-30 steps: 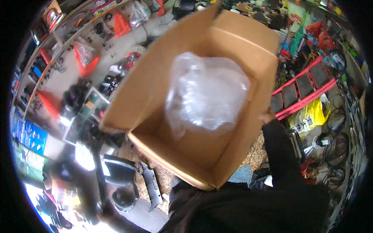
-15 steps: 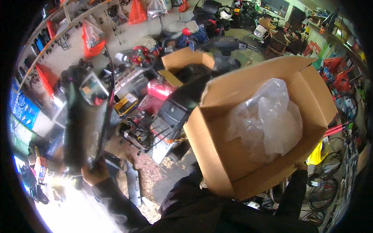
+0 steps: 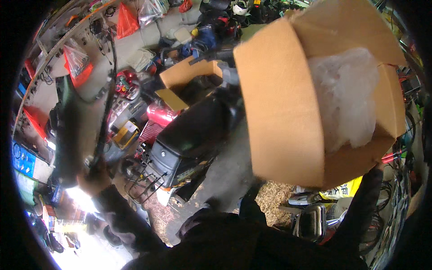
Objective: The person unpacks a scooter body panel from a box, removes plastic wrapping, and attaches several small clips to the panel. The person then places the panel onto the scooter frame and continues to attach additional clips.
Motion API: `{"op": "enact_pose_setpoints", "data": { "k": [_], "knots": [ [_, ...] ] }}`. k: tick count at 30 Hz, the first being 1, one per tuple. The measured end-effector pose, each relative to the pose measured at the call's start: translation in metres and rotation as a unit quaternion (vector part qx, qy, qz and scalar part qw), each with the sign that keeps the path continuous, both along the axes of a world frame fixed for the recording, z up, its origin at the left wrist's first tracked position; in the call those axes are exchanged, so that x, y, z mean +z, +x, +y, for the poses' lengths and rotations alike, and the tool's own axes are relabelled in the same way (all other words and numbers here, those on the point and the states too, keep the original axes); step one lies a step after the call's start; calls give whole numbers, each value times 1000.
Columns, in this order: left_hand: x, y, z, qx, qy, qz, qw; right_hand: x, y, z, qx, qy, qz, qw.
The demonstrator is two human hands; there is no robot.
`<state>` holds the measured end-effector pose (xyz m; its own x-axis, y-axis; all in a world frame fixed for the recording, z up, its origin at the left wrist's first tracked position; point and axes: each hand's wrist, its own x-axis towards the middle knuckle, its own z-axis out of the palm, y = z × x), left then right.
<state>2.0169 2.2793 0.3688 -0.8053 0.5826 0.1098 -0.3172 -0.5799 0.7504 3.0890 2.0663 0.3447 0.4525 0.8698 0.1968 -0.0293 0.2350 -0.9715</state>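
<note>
My left hand (image 3: 94, 181), partly smeared by motion, is closed round the lower end of a long dark curved panel (image 3: 69, 130), which looks like a vehicle body part. The panel stands roughly upright on the left, with a thin dark edge along one side. High on the right, an open brown cardboard box (image 3: 282, 110) hangs tilted, its mouth facing right. A crumpled clear plastic bag (image 3: 348, 101) lies inside it. At the box's lower right corner is my right hand (image 3: 377, 169), closed on its edge and mostly hidden behind it.
A scooter with a black seat (image 3: 189, 130) stands ahead, another open carton (image 3: 186, 74) beyond it. Red plastic bags (image 3: 127, 22) hang along the left wall. Below the held box lie a yellow bag (image 3: 344, 188) and a dark rectangular metal-rimmed part (image 3: 311, 221). Cables crowd the right side.
The box has risen to the right and tilted, so its side wall faces me more. The panel has shifted left with my left hand. The whole view has also swung.
</note>
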Motion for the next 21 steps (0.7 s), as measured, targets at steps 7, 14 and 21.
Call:
{"op": "enact_pose_setpoints", "data": {
  "k": [7, 14, 21],
  "knots": [
    [13, 102, 92, 88, -28, 234, 968, 115, 165, 197, -107, 25, 99, 989],
    [39, 225, 143, 217, -227, 370, 874, 221, 198, 388, -71, -66, 97, 991],
    [4, 301, 255, 80, -141, 218, 962, 255, 253, 566, 24, -48, 84, 995]
  ]
}}
